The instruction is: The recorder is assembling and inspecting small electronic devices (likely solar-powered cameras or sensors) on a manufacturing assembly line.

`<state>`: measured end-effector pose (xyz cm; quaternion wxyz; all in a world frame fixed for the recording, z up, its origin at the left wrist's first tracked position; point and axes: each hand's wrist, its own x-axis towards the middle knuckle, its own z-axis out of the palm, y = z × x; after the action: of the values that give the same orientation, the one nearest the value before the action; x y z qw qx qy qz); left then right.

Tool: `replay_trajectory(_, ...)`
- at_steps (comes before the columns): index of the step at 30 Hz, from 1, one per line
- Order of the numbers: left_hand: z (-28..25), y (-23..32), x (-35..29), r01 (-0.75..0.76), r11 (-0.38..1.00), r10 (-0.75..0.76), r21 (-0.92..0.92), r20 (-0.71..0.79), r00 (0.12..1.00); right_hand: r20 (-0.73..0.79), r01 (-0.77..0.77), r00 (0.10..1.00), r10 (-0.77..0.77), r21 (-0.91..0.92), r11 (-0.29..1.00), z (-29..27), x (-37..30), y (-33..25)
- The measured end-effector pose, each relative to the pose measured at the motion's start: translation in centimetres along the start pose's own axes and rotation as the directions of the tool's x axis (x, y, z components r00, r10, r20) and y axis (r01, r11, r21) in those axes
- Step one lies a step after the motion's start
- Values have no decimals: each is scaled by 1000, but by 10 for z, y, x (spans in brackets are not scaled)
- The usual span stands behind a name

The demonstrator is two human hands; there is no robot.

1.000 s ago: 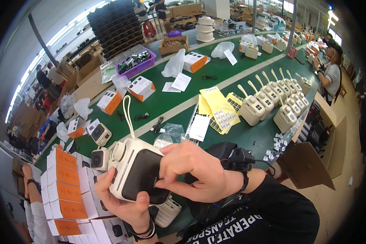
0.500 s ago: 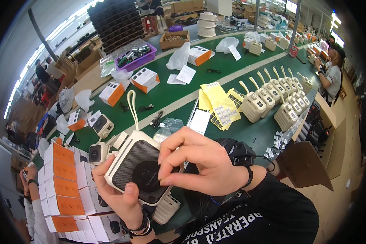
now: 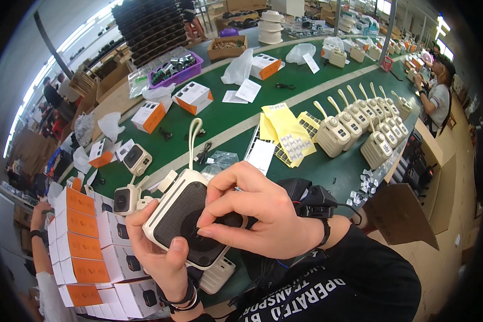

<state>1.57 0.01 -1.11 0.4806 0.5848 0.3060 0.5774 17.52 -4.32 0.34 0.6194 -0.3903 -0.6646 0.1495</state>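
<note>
A cream box-shaped device (image 3: pixel 177 214) with a dark mesh face is tilted toward me, its loop strap (image 3: pixel 192 145) standing up at the far end. Wrapped round its left side and lower corner, my left hand (image 3: pixel 163 257) is closed on it. My right hand (image 3: pixel 260 209) is over the face, thumb and forefinger pinched at the round black disc (image 3: pixel 198 244) in its middle. Whatever lies between those fingertips, if anything, is too small to make out. Another ribbed cream device (image 3: pixel 218 275) lies just below, partly hidden by the held one.
White-and-orange boxes (image 3: pixel 80 241) are stacked at my left. Two more devices (image 3: pixel 137 159) lie beyond my left hand. Yellow sticker sheets (image 3: pixel 287 134) lie mid-table, near rows of strapped cream devices (image 3: pixel 333 137). An open carton (image 3: pixel 408 214) stands at right; a co-worker (image 3: pixel 440 88) sits farther off.
My right fingertips have moved left across the mesh face, from the disc's right side to its middle. The device has shifted slightly right. At far left, another person's arm has reached farther forward.
</note>
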Motion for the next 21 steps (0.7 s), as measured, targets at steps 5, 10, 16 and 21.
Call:
replay_trajectory(5,-3,0,-1,1,1000,-1,17,-9,1000,-84,68,993,-78,-120,990,8,0,1)
replay_trajectory(10,-1,-1,-1,-52,997,53,56,-9,999,-123,-1,992,-2,-31,1000,9,2,4)
replay_trajectory(16,4,0,0,-67,994,68,83,-13,998,288,-453,891,350,544,706,-3,10,15)
replay_trajectory(21,-22,-8,4,308,839,-286,-449,118,951,407,-599,790,459,671,437,-17,21,27)
